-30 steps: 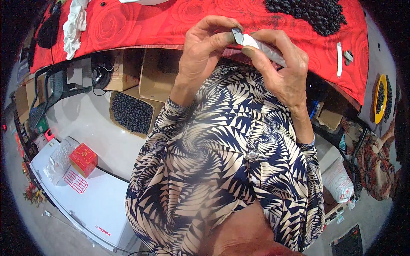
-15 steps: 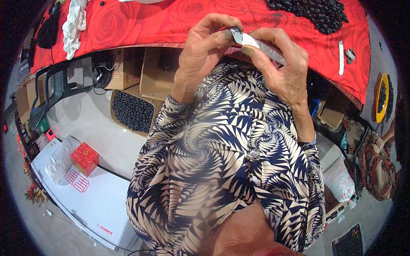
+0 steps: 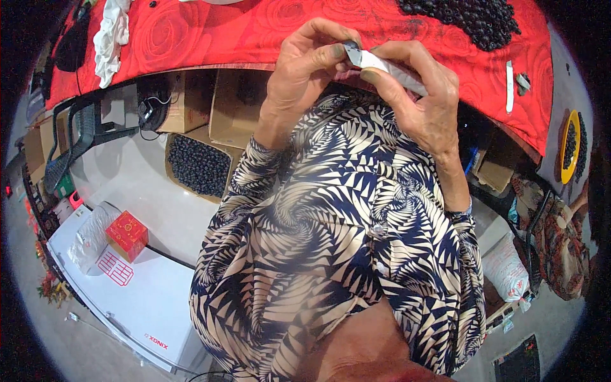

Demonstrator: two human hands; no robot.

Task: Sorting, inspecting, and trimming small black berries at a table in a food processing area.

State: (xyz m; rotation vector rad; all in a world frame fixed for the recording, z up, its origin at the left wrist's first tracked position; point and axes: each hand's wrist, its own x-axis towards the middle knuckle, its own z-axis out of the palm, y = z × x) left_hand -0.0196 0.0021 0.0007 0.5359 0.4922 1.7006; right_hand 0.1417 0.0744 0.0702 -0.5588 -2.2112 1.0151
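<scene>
A white-handled utility knife (image 3: 375, 62) is in my right hand (image 3: 426, 95), its fingers wrapped round the handle and its thumb near the front end. The short grey blade points left, toward the fingertips of my left hand (image 3: 296, 76). Those fingertips pinch a small dark piece (image 3: 351, 44), mostly hidden by the thumb and fingers, and the blade lies against or very close to it. Both hands are raised above the near edge of a red rose-patterned tablecloth (image 3: 223, 32).
Small black parts (image 3: 474, 22) lie heaped at the far right of the table, near a white strip (image 3: 509, 86). A white cloth (image 3: 109, 48) hangs at the left. Below sit a box of dark parts (image 3: 198, 167) and a red box (image 3: 127, 235); a yellow plate (image 3: 568, 156) is far right.
Almost nothing differs. Both hands keep the same grip and place, with at most a slight shift at the fingertips.
</scene>
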